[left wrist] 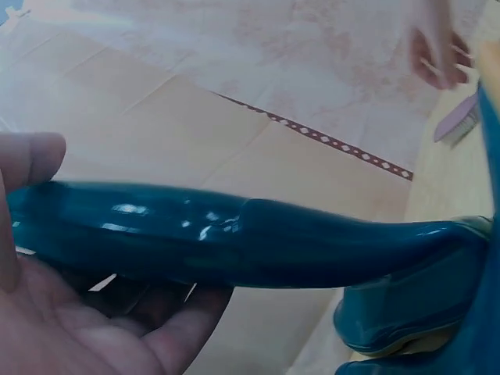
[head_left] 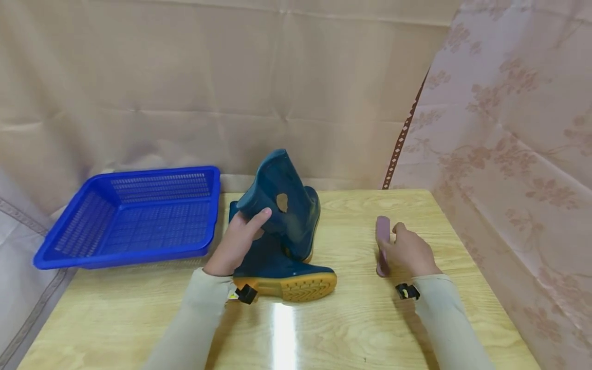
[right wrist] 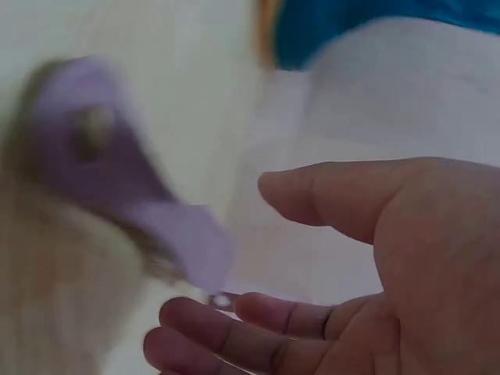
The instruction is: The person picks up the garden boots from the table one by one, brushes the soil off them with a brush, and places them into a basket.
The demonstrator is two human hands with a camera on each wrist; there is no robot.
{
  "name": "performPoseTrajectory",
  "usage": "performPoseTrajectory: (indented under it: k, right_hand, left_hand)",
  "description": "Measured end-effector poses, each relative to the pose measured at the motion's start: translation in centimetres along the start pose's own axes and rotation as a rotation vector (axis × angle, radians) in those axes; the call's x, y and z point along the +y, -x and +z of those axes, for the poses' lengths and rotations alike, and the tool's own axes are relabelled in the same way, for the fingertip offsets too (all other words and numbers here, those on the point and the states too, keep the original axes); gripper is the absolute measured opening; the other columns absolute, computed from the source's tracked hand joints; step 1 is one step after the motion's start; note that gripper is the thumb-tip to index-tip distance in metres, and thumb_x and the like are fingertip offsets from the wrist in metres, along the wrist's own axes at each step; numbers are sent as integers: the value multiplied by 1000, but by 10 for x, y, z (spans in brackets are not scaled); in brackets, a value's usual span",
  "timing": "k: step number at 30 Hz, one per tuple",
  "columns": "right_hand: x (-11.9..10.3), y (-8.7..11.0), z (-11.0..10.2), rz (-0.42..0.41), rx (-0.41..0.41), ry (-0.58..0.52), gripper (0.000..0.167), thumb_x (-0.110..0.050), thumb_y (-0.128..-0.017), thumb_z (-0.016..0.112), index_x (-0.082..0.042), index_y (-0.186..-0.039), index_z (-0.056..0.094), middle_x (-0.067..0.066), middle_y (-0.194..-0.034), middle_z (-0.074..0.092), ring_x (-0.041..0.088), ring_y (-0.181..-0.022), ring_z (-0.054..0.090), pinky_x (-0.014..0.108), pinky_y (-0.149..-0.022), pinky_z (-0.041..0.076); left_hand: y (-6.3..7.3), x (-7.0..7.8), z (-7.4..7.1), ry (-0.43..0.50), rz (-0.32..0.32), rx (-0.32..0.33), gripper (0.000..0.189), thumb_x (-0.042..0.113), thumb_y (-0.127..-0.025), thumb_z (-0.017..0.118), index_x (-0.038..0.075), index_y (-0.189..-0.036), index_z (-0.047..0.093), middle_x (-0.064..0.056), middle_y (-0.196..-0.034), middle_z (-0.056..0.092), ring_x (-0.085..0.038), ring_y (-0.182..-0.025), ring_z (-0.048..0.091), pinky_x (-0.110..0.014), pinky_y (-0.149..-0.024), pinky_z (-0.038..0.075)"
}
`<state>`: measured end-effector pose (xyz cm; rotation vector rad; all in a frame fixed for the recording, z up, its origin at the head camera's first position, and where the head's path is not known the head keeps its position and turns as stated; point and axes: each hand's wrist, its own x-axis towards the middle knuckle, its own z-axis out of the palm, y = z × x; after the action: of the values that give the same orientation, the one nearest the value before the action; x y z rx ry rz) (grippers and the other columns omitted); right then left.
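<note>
My left hand (head_left: 233, 246) grips the shaft rim of a dark teal rubber boot (head_left: 296, 226), its thumb on the near side. In the left wrist view, the fingers curl under the glossy boot shaft (left wrist: 187, 226). The held boot is tilted, with a pale patch on its shaft. A second teal boot (head_left: 273, 267) lies on its side below it, its yellow sole facing me. My right hand (head_left: 411, 252) hovers beside a purple brush (head_left: 383, 231) on the table. The right wrist view shows thumb and fingers apart, with the blurred brush (right wrist: 148, 180) beyond the fingertips; bristles show in the left wrist view.
A blue plastic basket (head_left: 210, 205) with meshed walls stands at the left, close to the boots. Beneath everything is a light wooden table (head_left: 351, 329). Beige cloth (head_left: 231, 77) hangs behind it, and a floral cloth (head_left: 518, 154) borders the right side.
</note>
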<state>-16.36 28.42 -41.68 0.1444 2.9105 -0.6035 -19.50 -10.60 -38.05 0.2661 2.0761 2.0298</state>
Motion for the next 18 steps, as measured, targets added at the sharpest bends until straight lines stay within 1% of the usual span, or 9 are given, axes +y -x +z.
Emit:
performPoseTrajectory:
  k: [5, 7, 8, 10, 12, 14, 15, 17, 18]
  right_hand:
    - [8, -11, 11, 57, -63, 55, 54, -46, -101, 56, 7, -110, 57, 19, -91, 67, 27, -71, 59, 42, -58, 49]
    - [6, -14, 14, 72, -102, 84, 49, -48, -100, 57, 1, -95, 61, 11, -79, 63, 22, -65, 54, 38, -55, 44]
    - [5, -15, 15, 78, -124, 98, 47, -48, -100, 57, -2, -90, 61, 9, -74, 60, 21, -63, 51, 36, -54, 42]
    - [5, -16, 18, 88, -163, 121, 44, -48, -99, 57, -7, -82, 59, 5, -69, 55, 18, -61, 47, 34, -54, 39]
    - [6, -17, 20, 100, -186, 130, 42, -47, -99, 58, -10, -78, 56, 3, -66, 50, 17, -59, 44, 33, -53, 36]
    - [8, -16, 21, 97, -175, 136, 40, -44, -99, 58, -10, -78, 54, 3, -66, 49, 17, -58, 45, 33, -53, 36]
    - [9, -16, 22, 98, -165, 136, 40, -43, -100, 58, -10, -78, 53, 4, -66, 49, 18, -58, 45, 33, -52, 36]
    - [11, -17, 23, 103, -143, 135, 37, -39, -99, 57, -9, -78, 52, 5, -65, 48, 18, -57, 45, 33, -52, 35]
    - [12, -17, 23, 102, -132, 135, 36, -36, -99, 57, -8, -78, 52, 5, -66, 49, 19, -57, 46, 33, -51, 36]
  left_hand:
    - [1, 1, -5, -39, 68, -31, 58, 36, -107, 55, 6, -154, 38, -12, -154, 47, -32, -142, 43, -60, -119, 31]
    - [1, 2, -7, -65, 81, -34, 51, 38, -107, 55, 6, -147, 46, -13, -127, 60, -33, -121, 55, -57, -112, 40]
    - [2, 3, -8, -88, 84, -35, 46, 38, -108, 55, 5, -139, 51, -11, -111, 61, -31, -107, 58, -52, -105, 46]
    - [2, 4, -9, -132, 92, -41, 37, 39, -108, 54, 5, -122, 56, -6, -84, 52, -26, -81, 53, -43, -87, 47]
    - [2, 5, -10, -170, 97, -53, 35, 40, -108, 54, 5, -106, 54, -4, -69, 35, -24, -65, 40, -39, -73, 40]
    - [1, 5, -10, -183, 101, -63, 35, 41, -108, 54, 6, -100, 52, -2, -67, 34, -21, -62, 38, -37, -70, 38]
    - [0, 5, -10, -182, 102, -68, 35, 41, -108, 54, 7, -101, 52, -2, -68, 34, -21, -63, 39, -38, -71, 38]
    - [0, 5, -10, -172, 99, -77, 36, 42, -107, 55, 7, -111, 58, -3, -78, 50, -21, -75, 50, -40, -82, 45]
    - [-1, 5, -10, -166, 96, -81, 37, 42, -107, 55, 6, -118, 59, -5, -88, 59, -22, -84, 56, -43, -90, 48]
